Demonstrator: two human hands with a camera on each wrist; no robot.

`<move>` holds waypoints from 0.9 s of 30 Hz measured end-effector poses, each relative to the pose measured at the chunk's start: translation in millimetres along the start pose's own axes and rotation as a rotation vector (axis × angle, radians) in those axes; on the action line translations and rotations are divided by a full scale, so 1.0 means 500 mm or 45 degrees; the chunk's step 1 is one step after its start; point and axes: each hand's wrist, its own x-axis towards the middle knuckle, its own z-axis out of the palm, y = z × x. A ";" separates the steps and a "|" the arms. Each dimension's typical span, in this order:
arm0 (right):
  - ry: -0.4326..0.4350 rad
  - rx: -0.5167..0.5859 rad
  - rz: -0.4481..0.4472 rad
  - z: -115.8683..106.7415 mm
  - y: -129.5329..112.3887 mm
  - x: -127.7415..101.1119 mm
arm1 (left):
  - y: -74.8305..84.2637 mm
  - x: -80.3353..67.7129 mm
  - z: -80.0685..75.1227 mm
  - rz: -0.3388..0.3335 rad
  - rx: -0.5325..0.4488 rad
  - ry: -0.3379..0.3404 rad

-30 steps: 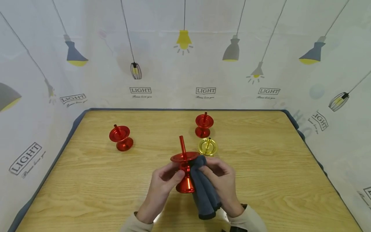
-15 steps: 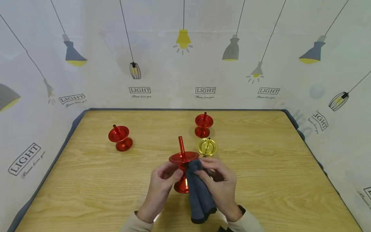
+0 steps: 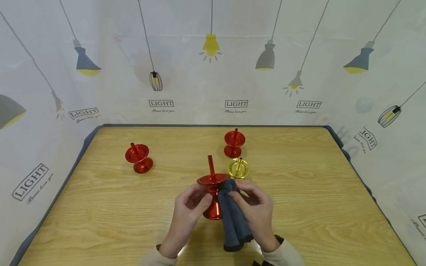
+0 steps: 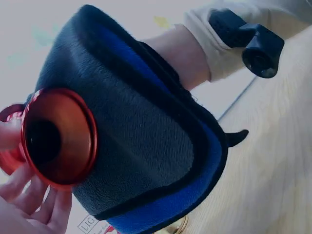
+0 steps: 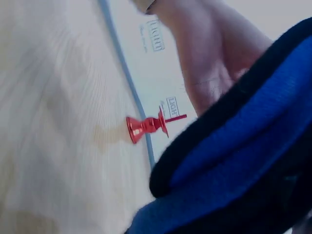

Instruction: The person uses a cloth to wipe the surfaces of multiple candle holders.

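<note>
Wall (image 3: 233,55) print repeats "LIGHT" under drawn lamps. Shiny red metal stand (image 3: 213,195) with upright post and flared base, held above the table (image 3: 100,207) near its front middle. Left hand (image 3: 188,214) fingers curl around its stem; right hand (image 3: 257,214) pinches a dark cloth (image 3: 233,221) against its right side.

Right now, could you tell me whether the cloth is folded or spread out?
Folded. The cloth hangs from the right hand as a narrow doubled strip, and the left wrist view shows layered edges.

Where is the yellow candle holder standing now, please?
In the head view the yellow candle holder stands on the table, just right of centre, between the far red holder and the right hand.
</note>
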 end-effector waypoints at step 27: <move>-0.010 -0.040 -0.024 -0.004 -0.003 0.007 | -0.005 0.011 0.008 -0.014 0.047 0.004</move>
